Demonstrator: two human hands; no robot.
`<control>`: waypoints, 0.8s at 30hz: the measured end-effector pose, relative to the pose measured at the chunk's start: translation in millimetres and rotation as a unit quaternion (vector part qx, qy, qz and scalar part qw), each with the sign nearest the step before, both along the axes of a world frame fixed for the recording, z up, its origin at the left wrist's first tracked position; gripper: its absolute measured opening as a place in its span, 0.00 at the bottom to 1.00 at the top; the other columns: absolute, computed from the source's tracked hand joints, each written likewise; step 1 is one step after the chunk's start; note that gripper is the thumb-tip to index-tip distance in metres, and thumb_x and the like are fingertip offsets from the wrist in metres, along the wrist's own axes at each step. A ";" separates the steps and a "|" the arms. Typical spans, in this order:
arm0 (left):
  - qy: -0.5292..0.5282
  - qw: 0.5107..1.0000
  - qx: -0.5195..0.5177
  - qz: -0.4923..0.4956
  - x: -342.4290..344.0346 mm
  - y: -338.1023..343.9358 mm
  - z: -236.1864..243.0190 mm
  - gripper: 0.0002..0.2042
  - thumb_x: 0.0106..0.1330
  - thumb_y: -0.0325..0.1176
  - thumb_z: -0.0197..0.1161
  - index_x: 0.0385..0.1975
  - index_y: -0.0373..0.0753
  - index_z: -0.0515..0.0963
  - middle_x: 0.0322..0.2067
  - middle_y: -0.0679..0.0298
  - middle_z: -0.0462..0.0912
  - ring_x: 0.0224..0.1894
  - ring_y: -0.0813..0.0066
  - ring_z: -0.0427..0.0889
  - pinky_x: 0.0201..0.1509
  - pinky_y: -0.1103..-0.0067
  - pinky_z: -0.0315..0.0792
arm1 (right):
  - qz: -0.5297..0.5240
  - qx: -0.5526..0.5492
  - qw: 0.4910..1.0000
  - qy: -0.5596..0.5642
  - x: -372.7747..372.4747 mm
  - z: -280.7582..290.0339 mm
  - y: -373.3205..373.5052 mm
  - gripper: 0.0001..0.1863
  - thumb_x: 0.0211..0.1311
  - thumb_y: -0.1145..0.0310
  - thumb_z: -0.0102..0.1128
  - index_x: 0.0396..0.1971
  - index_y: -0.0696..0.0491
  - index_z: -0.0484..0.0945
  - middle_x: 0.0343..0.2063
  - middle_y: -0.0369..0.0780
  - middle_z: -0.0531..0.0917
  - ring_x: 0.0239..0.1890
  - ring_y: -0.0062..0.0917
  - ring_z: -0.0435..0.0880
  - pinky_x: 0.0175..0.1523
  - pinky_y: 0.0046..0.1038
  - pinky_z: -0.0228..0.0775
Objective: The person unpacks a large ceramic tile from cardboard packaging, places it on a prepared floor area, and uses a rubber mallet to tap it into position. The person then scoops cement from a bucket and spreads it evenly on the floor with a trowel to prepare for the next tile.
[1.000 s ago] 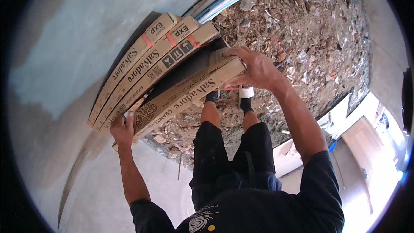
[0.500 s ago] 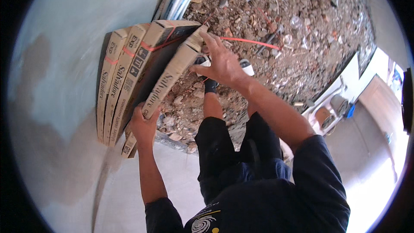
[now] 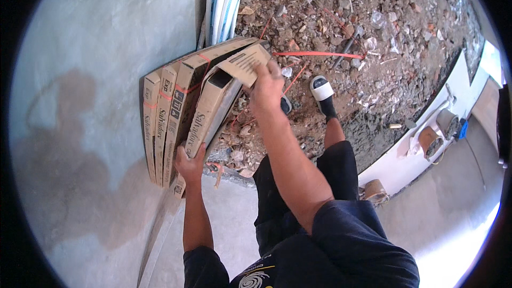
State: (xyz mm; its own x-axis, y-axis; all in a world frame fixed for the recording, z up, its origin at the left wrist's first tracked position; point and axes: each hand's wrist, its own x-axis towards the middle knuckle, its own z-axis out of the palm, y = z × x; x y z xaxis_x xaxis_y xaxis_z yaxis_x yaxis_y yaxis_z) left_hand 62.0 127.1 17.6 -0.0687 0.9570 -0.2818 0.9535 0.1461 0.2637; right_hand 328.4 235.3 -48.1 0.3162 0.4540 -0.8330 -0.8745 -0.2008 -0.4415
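The left hand point(image 3: 190, 168) clamps a likely heavy, stiff carton point(image 3: 200, 116) at ten o'clock, best held by both ends, while the right hand point(image 3: 266, 89) pinches its flap point(image 3: 240, 66).

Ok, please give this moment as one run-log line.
left fingers: gripping nearest carton | right fingers: at its open flap | other cartons: beside wall
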 end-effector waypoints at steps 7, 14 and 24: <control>0.044 0.999 0.024 -0.009 5.5 -6.5 -0.3 0.30 0.50 0.46 0.74 0.48 0.33 0.73 0.39 0.49 0.78 0.43 0.47 0.78 0.46 0.63 0.73 | 0.183 0.057 0.969 -0.153 49.4 17.4 62.3 0.39 0.66 0.54 0.55 0.64 0.67 0.53 0.40 0.47 0.78 0.39 0.32 0.81 0.46 0.32 0.76; 0.015 0.999 0.044 -0.019 3.2 -7.5 -3.7 0.30 0.55 0.50 0.70 0.50 0.33 0.72 0.40 0.47 0.78 0.44 0.44 0.77 0.47 0.60 0.71 | 0.152 -0.019 0.981 -0.120 -18.4 49.8 -50.9 0.33 0.69 0.51 0.50 0.58 0.67 0.62 0.51 0.51 0.73 0.56 0.33 0.72 0.61 0.31 0.62; -0.038 0.998 -0.020 -0.034 -8.4 -3.2 6.1 0.27 0.60 0.49 0.66 0.49 0.32 0.72 0.41 0.46 0.79 0.42 0.45 0.79 0.45 0.60 0.73 | 0.223 -0.016 0.968 -0.115 -45.5 32.9 -15.4 0.41 0.61 0.38 0.55 0.58 0.60 0.64 0.51 0.44 0.72 0.48 0.29 0.75 0.52 0.36 0.68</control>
